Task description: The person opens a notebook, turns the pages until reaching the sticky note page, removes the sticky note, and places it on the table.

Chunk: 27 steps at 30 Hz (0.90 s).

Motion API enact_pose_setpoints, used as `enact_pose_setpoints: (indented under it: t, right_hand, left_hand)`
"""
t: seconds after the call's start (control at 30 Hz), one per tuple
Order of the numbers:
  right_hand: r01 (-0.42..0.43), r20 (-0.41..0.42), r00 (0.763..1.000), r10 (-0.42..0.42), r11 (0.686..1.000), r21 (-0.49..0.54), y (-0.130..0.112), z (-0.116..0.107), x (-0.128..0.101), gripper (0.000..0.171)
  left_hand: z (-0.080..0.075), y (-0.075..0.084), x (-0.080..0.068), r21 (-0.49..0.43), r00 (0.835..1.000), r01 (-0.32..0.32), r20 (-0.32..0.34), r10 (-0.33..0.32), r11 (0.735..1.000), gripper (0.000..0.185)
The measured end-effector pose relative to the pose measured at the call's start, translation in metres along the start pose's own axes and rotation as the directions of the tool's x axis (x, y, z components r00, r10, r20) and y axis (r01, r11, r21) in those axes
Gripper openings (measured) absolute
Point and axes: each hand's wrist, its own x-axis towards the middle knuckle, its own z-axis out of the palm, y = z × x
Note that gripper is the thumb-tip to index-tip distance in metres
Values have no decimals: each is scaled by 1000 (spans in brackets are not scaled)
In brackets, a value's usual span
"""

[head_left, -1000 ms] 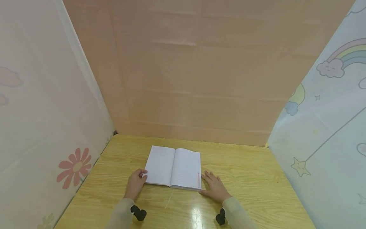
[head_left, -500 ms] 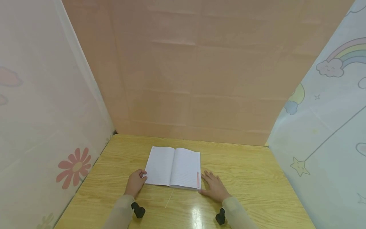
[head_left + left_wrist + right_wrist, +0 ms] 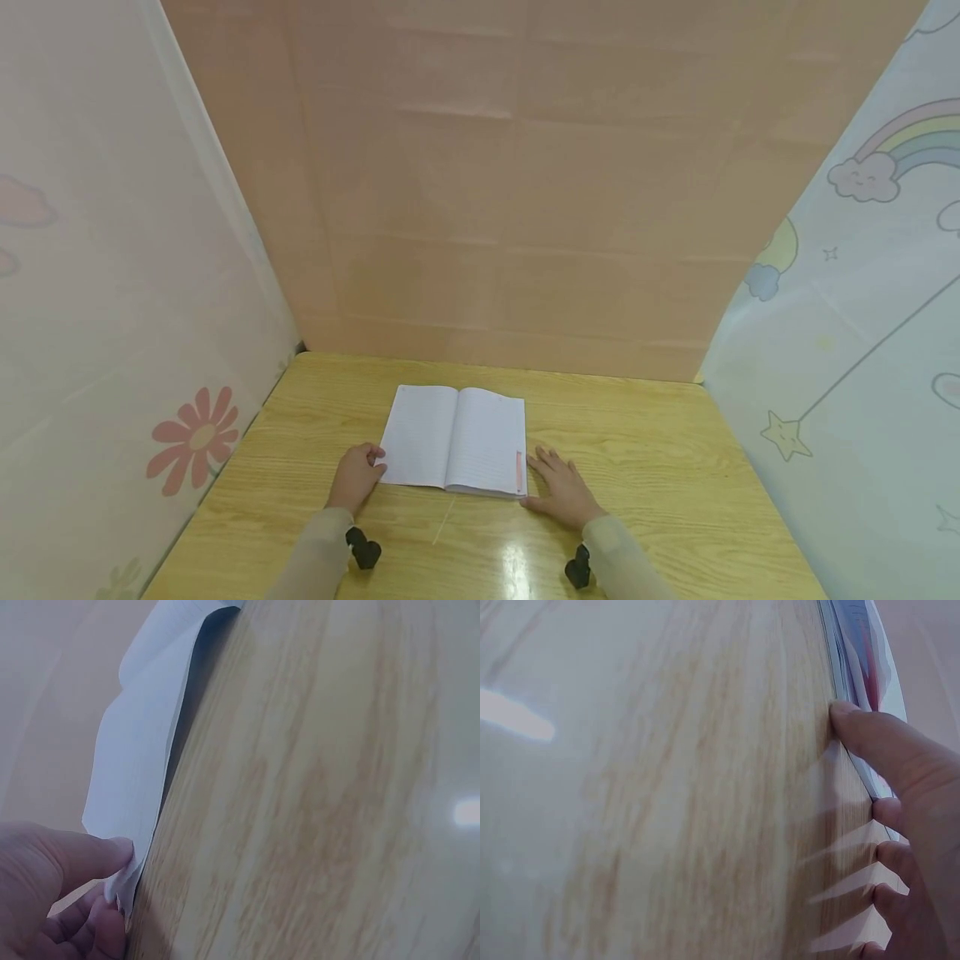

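The surface (image 3: 645, 433) bears an open notebook (image 3: 416, 437) at lower centre. The left hand (image 3: 354, 479) pinches its left edge; the right hand (image 3: 562, 493), fingers spread, touches its right. Seemingly it is being steadied; shifting a leaf would call for pinching that alone.

No text, label, brand or number can be read. On the open lined notebook (image 3: 452, 440), a tiny corner mark (image 3: 403, 388) between ten and eleven o'clock is too small to make out. Any lettering on the pink printed strip (image 3: 519, 472) at four o'clock is equally illegible.
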Motion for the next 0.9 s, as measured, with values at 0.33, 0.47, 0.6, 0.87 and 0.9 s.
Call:
enact_pose_setpoints:
  t: [0.33,0.47,0.6,0.87,0.9]
  right_hand:
    - [-3,2,1000,3,1000,-4,1,1,0,81]
    - [-3,0,1000,3,1000,-3,0,1,0,81]
    - [5,-3,1000,-5,1000,-4,1,1,1,80]
    - [7,-1,1000,-7,1000,-5,2,2,0,81]
    - [5,-3,1000,-5,1000,-8,3,3,0,81]
  left_hand:
    - [3,-3,-1,8,1000,-9,-27,9,1000,16]
    - [2,-3,-1,8,1000,-1,-19,1,1000,16]
    - [0,1,-2,-5,1000,0,-22,0,1000,18]
    - [-6,34,0,-31,990,-100,-107,96,994,20]
    - [-6,41,1,-45,987,-125,-112,119,991,20]
